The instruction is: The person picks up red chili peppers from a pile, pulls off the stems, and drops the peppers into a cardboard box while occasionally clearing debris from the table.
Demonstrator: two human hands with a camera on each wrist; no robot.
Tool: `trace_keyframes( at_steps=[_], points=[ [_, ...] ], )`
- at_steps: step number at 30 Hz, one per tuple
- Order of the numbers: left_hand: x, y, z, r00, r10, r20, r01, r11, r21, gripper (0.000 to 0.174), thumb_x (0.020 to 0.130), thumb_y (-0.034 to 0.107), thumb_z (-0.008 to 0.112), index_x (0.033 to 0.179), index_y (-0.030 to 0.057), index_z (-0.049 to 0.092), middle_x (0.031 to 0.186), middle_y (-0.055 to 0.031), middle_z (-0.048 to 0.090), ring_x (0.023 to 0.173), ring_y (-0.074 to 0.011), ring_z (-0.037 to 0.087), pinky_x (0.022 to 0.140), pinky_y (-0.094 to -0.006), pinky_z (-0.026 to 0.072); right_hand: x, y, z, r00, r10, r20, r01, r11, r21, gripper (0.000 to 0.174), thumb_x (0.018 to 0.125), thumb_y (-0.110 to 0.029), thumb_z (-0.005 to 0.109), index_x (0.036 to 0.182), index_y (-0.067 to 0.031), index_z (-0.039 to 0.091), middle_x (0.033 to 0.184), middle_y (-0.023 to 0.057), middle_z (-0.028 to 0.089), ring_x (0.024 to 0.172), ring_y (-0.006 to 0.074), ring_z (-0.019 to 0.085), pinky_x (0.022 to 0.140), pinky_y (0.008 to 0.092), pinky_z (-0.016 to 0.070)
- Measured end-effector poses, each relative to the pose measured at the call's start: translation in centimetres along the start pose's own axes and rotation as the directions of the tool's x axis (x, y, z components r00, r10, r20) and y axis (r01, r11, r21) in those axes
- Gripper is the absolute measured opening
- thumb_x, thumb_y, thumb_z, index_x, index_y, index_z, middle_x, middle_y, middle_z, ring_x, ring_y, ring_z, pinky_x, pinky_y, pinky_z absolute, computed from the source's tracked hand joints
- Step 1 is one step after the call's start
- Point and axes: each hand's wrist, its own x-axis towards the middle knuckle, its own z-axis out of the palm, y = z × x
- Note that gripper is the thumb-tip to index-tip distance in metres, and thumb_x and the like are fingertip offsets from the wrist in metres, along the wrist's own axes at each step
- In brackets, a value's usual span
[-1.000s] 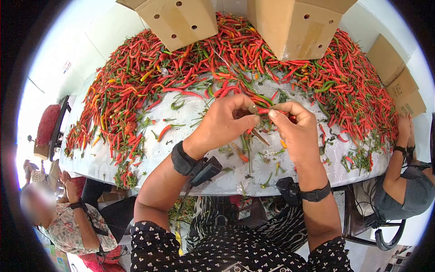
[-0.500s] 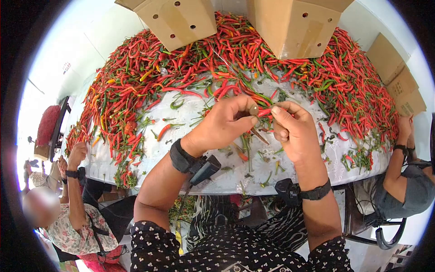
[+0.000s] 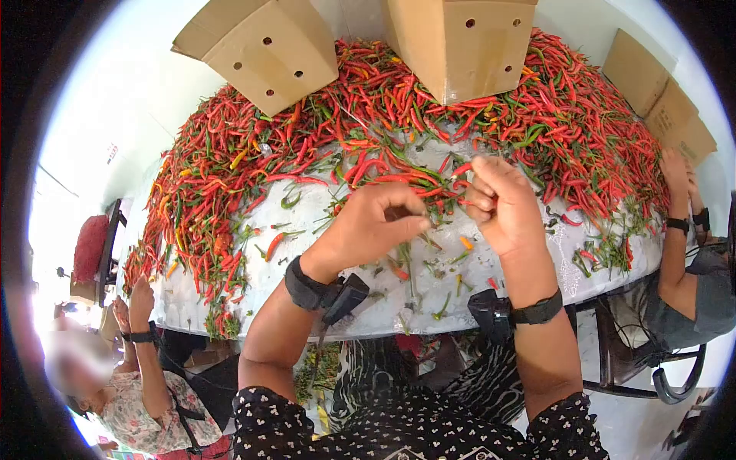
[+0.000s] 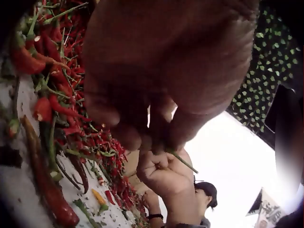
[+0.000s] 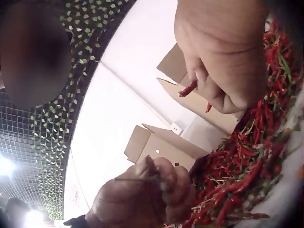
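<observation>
Over the white-covered table (image 3: 310, 211), my two hands are raised with a small gap between them. A thin green stem (image 4: 184, 161) sticks out from the pinched thumb and finger of my left hand (image 3: 376, 226). My right hand (image 3: 506, 207) holds a red chili pepper (image 5: 187, 89), its cut-looking end pointing out past the fingers. A second bit of red (image 5: 209, 107) shows below it between the curled fingers. Behind both hands spreads a big heap of red chilies (image 3: 567, 115), mixed with some green and yellow ones.
Two cardboard boxes (image 3: 264, 54) with round holes stand at the back of the heap. Loose chilies and stem scraps (image 3: 441, 308) lie near the front edge. One person (image 3: 157, 410) sits at the left, another (image 3: 682, 307) at the right.
Both hands were together at a red chili; they have drawn apart, the chili in the right hand and a stem in the left. The head view has shifted. The left neighbour's hands rose to the table.
</observation>
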Motion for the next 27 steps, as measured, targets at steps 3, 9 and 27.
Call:
trace_keyframes(
  at_steps=[3,9,27],
  points=[
    [1.1,0.8,1.0,0.974,-0.058,-0.221,0.033,0.993,-0.113,0.014,0.08,0.01,0.064,0.084,-0.0019,0.058,0.071,0.0006,0.057,0.062,-0.0032,0.049,0.053,-0.0204,0.0402,-0.2,0.4,0.8,0.999,-0.041,-0.011,0.04,0.997,-0.064,0.014,0.081,-0.014,0.063,0.073,-0.011,0.052,0.059,-0.007,0.043,0.046,0.0014,0.033,0.039,0.0175,0.022],
    [2.6,2.2,0.9,0.956,-0.035,-0.29,0.065,0.994,0.093,0.016,0.083,0.011,0.061,0.093,-0.0017,0.058,0.076,0.0021,0.058,0.066,-0.002,0.049,0.056,-0.0189,0.0414,-0.3,0.3,1.3,0.993,-0.106,-0.055,0.098,0.987,-0.13,0.012,0.08,-0.012,0.064,0.077,-0.0051,0.054,0.059,-0.005,0.046,0.046,0.0013,0.035,0.039,0.0182,0.0229],
    [3.1,0.3,-0.3,0.933,-0.01,-0.36,0.063,0.989,0.134,0.013,0.079,0.008,0.059,0.084,-0.0039,0.06,0.071,-0.0054,0.061,0.063,-0.0067,0.054,0.054,-0.0239,0.0439,1.1,2.0,2.0,0.964,-0.2,-0.174,0.185,0.978,-0.096,0.014,0.08,-0.013,0.063,0.077,-0.0049,0.053,0.057,-0.0044,0.044,0.046,0.0028,0.037,0.04,0.0196,0.026]
  ],
)
